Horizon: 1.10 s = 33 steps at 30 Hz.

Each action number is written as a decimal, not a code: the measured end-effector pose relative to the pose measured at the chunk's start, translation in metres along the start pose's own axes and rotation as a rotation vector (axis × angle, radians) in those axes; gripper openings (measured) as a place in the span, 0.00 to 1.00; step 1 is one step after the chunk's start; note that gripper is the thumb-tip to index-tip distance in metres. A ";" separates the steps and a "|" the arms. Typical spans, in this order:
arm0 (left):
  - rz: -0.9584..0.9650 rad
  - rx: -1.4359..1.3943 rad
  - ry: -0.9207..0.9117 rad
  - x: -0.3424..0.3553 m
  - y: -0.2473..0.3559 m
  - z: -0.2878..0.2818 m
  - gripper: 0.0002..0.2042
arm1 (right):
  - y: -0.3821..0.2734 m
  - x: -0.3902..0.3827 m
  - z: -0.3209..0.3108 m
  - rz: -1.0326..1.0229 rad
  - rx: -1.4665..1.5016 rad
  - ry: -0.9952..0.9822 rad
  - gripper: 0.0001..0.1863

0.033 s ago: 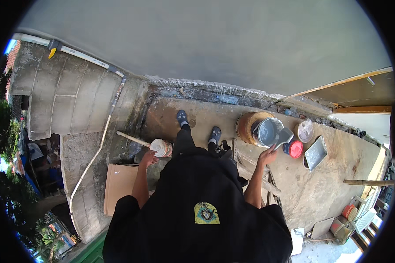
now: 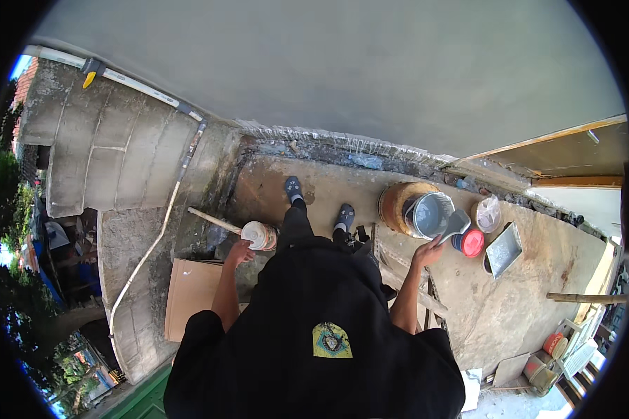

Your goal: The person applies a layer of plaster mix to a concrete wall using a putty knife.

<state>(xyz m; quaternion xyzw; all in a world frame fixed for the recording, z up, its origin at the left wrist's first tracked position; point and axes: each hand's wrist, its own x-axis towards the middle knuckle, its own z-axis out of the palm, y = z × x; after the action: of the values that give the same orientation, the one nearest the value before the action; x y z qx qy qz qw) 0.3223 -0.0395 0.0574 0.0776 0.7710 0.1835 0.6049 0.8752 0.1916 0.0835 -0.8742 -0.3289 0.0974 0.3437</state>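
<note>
My right hand (image 2: 427, 252) is closed on the handle of a grey dipper (image 2: 458, 222). The dipper's bowl is just right of a bucket of grey liquid (image 2: 431, 214), overlapping its rim from above. That bucket adjoins a large rusty-brown drum (image 2: 395, 207). On the left, my left hand (image 2: 239, 253) hangs with its fingers loosely bent and apart. Just beyond its fingertips is a small white bucket (image 2: 260, 236); whether they touch it I cannot tell.
Right of the dipper are a red-topped pot (image 2: 472, 242), a tub with a plastic bag (image 2: 488, 214) and a metal tray (image 2: 504, 249). A pole (image 2: 214, 220) leans toward the white bucket. Cardboard (image 2: 192, 293) lies at left. A grey wall (image 2: 342, 77) rises ahead; timber bars (image 2: 426, 300) stand near my right forearm.
</note>
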 end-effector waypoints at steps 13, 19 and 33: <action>0.008 0.007 -0.009 -0.024 -0.007 0.017 0.15 | 0.057 0.006 0.033 -0.025 -0.425 -0.299 0.25; -0.012 -0.068 0.066 -0.034 -0.010 0.018 0.15 | 0.042 0.012 0.034 0.056 -0.321 -0.312 0.26; -0.022 -0.270 0.064 0.002 -0.038 -0.017 0.14 | 0.006 -0.019 0.062 0.093 0.092 -0.275 0.33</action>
<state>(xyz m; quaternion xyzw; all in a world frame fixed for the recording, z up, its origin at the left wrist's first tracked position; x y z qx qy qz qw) 0.3088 -0.0772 0.0443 -0.0188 0.7588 0.2815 0.5870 0.8394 0.2094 0.0320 -0.8502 -0.3273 0.2472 0.3301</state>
